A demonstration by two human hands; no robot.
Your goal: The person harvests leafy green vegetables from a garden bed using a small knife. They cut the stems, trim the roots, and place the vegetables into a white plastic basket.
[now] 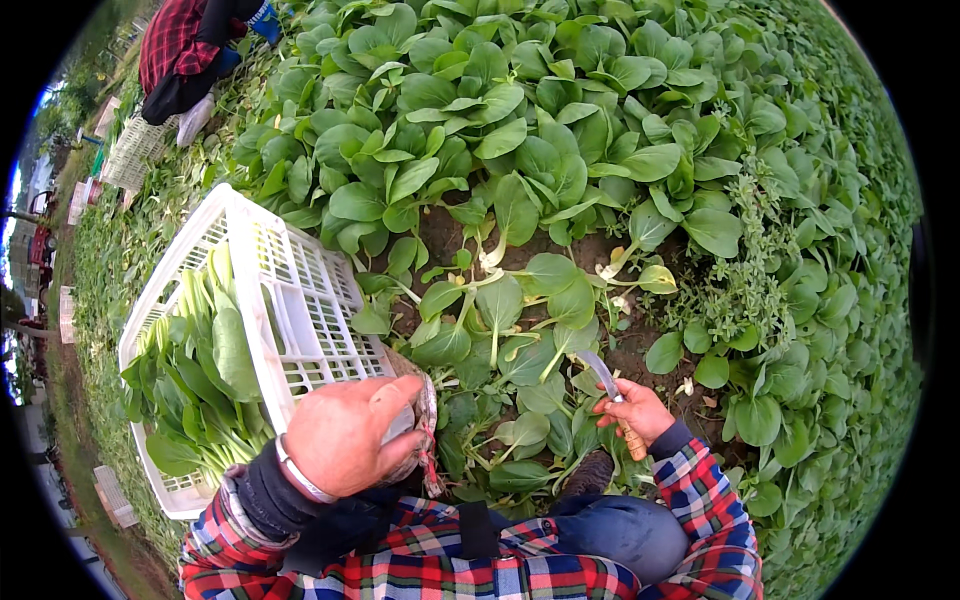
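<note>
My right hand [640,410] grips the wooden handle of a small curved knife [605,378] at the lower right, above cut leafy plants [500,310] lying on the bed. My left hand [350,435] is bent at the near corner of a white plastic crate [300,330], beside a dirty cloth [425,430]; what its fingers hold is hidden. The tilted crate stands at my left and holds bunches of greens with pale stalks [220,330].
Dense leafy plants [480,110] cover the ground ahead and right, with small weeds [745,250] among them and bare soil [650,335] between. At upper left, another person in a checked top [175,50] bends beside a crate [135,150]. More crates lie along the left edge.
</note>
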